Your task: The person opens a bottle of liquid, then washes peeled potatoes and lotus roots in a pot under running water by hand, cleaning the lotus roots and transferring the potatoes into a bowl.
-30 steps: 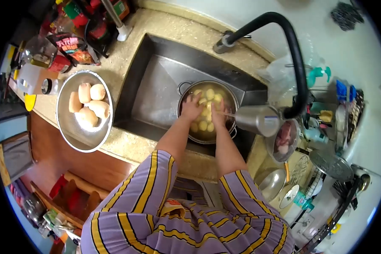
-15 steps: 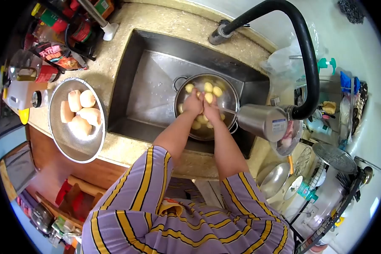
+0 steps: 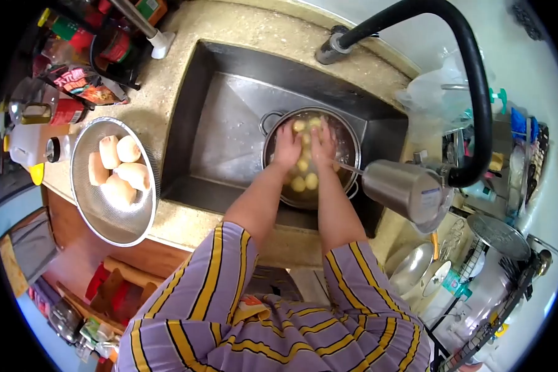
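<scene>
A steel pot (image 3: 354, 139) with loop handles stands in the sink, holding water and several small, peeled-looking potatoes (image 3: 298, 184). My left hand (image 3: 287, 147) is inside it on the left, fingers stretched toward the far rim. Alongside, my right hand (image 3: 323, 147) reaches in with its fingers extended. The hands are apart, and potatoes lie between and around them. Some fingertips are blurred in the water. From the metal faucet head (image 3: 397, 189), a thin stream of water (image 3: 348, 167) runs toward the pot near my right wrist.
The dark sink (image 3: 223, 118) surrounds the pot. On the left counter, a mesh strainer (image 3: 144, 217) holds several pale lotus root pieces (image 3: 119, 189). A black curved faucet hose (image 3: 477, 93) arches over the right side. Bottles and packets (image 3: 84, 84) crowd the back left; pans (image 3: 412, 266) stand at right.
My hands were close together over the potatoes; now they are spread apart and farther forward in the pot. The potatoes have shifted. The whole view has moved slightly.
</scene>
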Demonstrator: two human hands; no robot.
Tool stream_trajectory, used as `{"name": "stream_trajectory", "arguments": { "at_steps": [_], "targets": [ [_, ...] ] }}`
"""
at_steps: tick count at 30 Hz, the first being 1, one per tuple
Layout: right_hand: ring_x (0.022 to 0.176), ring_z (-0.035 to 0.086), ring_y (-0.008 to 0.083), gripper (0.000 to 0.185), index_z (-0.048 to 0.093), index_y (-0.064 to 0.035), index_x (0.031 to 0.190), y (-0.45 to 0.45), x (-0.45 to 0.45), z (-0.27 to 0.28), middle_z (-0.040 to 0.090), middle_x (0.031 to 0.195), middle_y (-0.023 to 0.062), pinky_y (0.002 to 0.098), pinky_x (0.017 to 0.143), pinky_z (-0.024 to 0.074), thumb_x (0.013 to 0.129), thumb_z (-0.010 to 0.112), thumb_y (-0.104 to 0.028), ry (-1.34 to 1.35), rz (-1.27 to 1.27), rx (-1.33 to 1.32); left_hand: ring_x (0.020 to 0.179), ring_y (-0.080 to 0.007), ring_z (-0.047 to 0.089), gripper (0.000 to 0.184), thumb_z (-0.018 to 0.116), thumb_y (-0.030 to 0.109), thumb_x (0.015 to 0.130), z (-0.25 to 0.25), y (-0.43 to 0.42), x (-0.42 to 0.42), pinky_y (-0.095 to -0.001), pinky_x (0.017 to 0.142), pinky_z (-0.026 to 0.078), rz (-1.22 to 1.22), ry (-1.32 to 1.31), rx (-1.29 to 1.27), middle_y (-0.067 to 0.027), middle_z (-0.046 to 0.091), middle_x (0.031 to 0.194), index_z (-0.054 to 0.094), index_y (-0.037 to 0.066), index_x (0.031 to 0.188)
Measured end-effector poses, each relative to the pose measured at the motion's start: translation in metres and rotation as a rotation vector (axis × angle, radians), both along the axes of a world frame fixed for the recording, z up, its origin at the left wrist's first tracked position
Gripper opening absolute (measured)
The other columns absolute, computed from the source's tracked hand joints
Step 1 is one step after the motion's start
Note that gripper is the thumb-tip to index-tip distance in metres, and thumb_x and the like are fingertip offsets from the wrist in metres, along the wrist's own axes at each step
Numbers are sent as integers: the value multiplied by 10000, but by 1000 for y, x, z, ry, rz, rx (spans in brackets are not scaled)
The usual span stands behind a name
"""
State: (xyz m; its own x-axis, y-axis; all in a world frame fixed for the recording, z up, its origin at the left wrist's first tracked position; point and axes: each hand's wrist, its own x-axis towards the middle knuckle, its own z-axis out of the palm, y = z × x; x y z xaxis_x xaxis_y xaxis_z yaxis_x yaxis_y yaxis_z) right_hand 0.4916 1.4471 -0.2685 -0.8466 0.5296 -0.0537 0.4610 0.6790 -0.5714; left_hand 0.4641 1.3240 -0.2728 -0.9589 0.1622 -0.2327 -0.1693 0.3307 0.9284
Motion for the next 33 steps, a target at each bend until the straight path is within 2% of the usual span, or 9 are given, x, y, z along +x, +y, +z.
{"name": "stream_trajectory", "arguments": {
  "at_steps": [5, 11, 16, 18, 20, 21, 25, 29, 33],
  "targets": [
    [1219, 498, 217, 449, 502, -99, 1366, -32, -17, 1, 542, 1317, 88, 309, 1015, 403, 925, 587, -127, -5, -26, -781, 1266, -280, 447, 533, 417, 450, 1016, -20, 3, -14, -368, 1069, 348, 118, -537, 424, -157, 480, 1370, 405, 120, 1436],
    [913, 593, 159, 537, 452, -168, 1396, -16, 0, 20, 611, 1139, 43, 281, 714, 486, 897, 629, -78, -207, -102, -952, 757, -124, 600, 271, 753, 294, 850, 2, 5, -10, -291, 682, 503, 352, -730, 640, -70, 653, 862, 633, 59, 909],
    [652, 579, 109, 238, 625, -151, 1153, -5, 16, 48, 649, 917, 48, 250, 482, 444, 985, 557, -305, -395, -307, -914, 883, -392, 653, 255, 608, 277, 919, -22, -10, -11, -427, 799, 510, -51, -354, -239, -172, 679, 834, 630, 43, 1020],
    [797, 637, 247, 282, 646, -111, 1073, 49, 61, -91, 661, 957, 114, 359, 672, 524, 985, 527, -351, 95, -74, -470, 996, -409, 615, 336, 617, 252, 901, -54, -13, -7, -421, 864, 493, -119, -285, -161, -177, 651, 966, 582, 77, 1186],
    [1004, 592, 341, 359, 587, -93, 1178, 59, 70, -47, 623, 1111, 177, 405, 889, 474, 944, 576, -364, 84, 93, -153, 1145, -419, 559, 484, 615, 252, 886, -82, -18, -1, -428, 939, 470, -219, -238, 121, -208, 600, 1179, 495, 118, 1335],
    [1152, 544, 394, 476, 540, -79, 1261, 55, 73, -7, 585, 1233, 218, 419, 1032, 421, 909, 619, -389, -74, 178, 165, 1274, -415, 449, 818, 721, 299, 803, -7, -28, -3, -450, 1021, 427, -629, -107, -526, -198, 322, 1469, 278, 194, 1483],
    [1361, 360, 392, 1036, 338, -103, 1463, 20, 74, 19, 373, 1458, 264, 396, 1123, 326, 640, 809, -523, -490, 88, -282, 1320, -495, 370, 1187, 813, 329, 710, 85, -31, 9, -458, 1060, 414, -827, -487, -680, -185, 97, 1562, -24, 249, 1549],
    [1357, 355, 407, 1163, 294, -123, 1476, 0, 72, 26, 389, 1441, 270, 392, 1128, 316, 523, 848, -494, -714, 147, -314, 1286, -461, 434, 1160, 800, 317, 729, 62, -21, 42, -439, 1029, 442, -946, -361, -828, -203, 114, 1538, -15, 262, 1553],
    [1168, 541, 420, 961, 352, -129, 1447, -1, 79, 11, 556, 1268, 265, 417, 1013, 443, 638, 828, -334, -458, 157, -333, 1112, -400, 577, 1085, 766, 187, 752, 46, -19, 44, -419, 911, 513, -827, -256, -723, -219, 203, 1484, 26, 329, 1533]
  ]
}}
